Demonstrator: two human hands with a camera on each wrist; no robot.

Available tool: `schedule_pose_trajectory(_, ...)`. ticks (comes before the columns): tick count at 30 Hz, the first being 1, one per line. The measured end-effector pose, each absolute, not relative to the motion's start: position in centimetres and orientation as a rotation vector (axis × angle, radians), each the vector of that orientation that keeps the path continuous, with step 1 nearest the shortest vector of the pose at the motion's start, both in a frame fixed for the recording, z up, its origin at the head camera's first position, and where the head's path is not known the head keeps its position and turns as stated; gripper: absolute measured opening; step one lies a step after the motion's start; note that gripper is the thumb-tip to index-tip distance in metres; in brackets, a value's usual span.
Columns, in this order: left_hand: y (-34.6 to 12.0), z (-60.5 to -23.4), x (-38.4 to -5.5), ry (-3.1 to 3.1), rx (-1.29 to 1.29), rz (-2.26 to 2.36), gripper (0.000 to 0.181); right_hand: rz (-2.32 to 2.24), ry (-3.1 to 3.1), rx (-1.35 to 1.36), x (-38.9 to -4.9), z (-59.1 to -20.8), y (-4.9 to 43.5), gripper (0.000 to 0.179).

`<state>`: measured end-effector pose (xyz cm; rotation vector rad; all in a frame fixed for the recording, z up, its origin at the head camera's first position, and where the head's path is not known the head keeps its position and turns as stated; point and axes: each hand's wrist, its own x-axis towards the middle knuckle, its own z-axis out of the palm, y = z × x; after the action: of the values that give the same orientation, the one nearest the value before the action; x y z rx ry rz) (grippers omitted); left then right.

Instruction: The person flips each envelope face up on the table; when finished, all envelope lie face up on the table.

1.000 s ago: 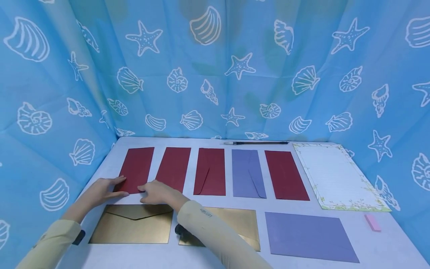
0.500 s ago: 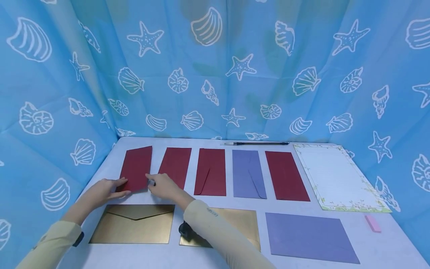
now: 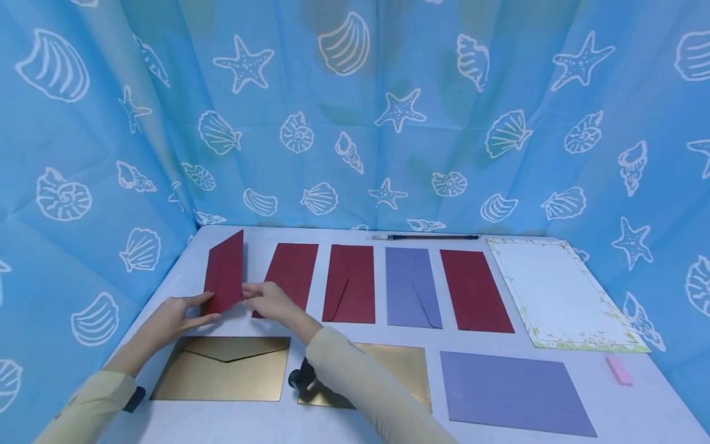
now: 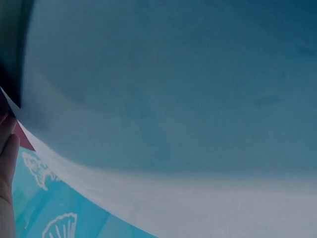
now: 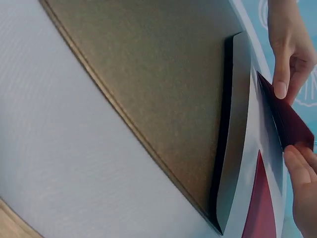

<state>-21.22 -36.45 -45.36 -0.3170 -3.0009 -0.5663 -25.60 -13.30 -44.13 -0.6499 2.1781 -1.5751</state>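
Note:
Tilted up off the white table, a dark red envelope (image 3: 226, 268) stands at the far left of the back row, its right edge raised. My left hand (image 3: 172, 317) grips its lower left edge between thumb and fingers. At the lower right edge my right hand (image 3: 270, 302) pinches it. Both hands also show on the envelope (image 5: 293, 124) in the right wrist view. Only a sliver of hand (image 4: 7, 173) appears in the left wrist view. Below lies a gold envelope (image 3: 222, 379), flap side up.
Rightward in the row lie a red envelope (image 3: 294, 271), a red flapped one (image 3: 352, 283), a purple one (image 3: 413, 287) and another red (image 3: 477, 293). A second gold (image 3: 394, 370) and a purple envelope (image 3: 516, 391) lie nearer, with a brush (image 3: 432, 237), writing pad (image 3: 560, 290) and pink eraser (image 3: 619, 370).
The leftmost red envelope lay flat; its right side has risen and swung leftward. My right hand moved from its lower edge to its right edge. The left hand stays at its left edge.

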Motion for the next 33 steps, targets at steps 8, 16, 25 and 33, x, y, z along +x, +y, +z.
schedule_pose_trajectory(8,-35.8,-45.2,-21.2,-2.949,-0.339,-0.662,0.072,-1.650,2.148,-0.716,-25.8,-43.8,-13.3,0.041)
schedule_pose_trajectory(16,-35.0,-44.7,-21.1,-2.872,-0.382,-0.888,0.065,-1.626,2.141,-0.848,-26.1,-43.2,-13.2,0.045)
schedule_pose_trajectory(25,-34.6,-44.6,-20.4,-2.828,-0.286,-1.040,0.059,-1.558,2.202,-0.901,-26.0,-43.4,-13.2,0.046)
schedule_pose_trajectory(33,-34.9,-45.1,-19.7,-2.798,-0.086,-1.111,0.057,-1.459,2.258,-0.907,-26.0,-44.0,-12.6,0.043)
